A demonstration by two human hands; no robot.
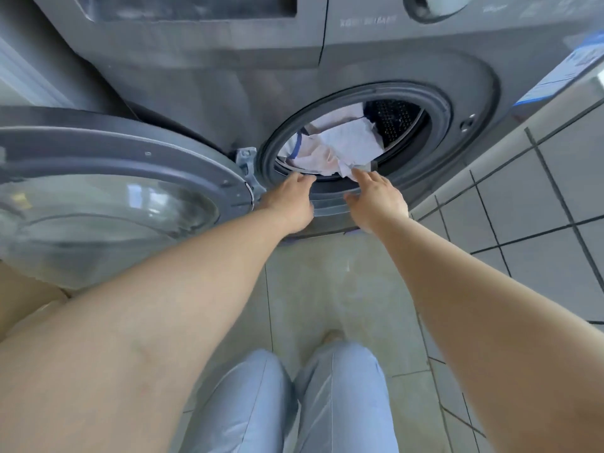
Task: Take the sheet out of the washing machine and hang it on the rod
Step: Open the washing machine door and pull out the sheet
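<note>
Head camera, looking down and forward: a grey front-loading washing machine fills the far part of the scene, its round door swung fully open to the left. Inside the drum opening a crumpled pale sheet lies bunched toward the left and near side, one corner spilling over the dark rubber seal at the near rim; the perforated drum wall shows on the far right. Two bare arms reach forward from the near edge. The left hand hovers at the near rim, fingers loosely extended and holding nothing. The right hand is just to its right, fingers spread and relaxed, a fingertip touching or almost touching the spilled corner of the sheet — no grip is closed on it yet. Below, pale blue trouser legs stand on a tiled floor, with tiled wall on the right. No rod is in view. The step in hand appears to be the first one — reaching in for the sheet. The next move likely calls for both hands to close on the bunched cloth and draw it toward the near side, over the seal, keeping it off the floor.
</note>
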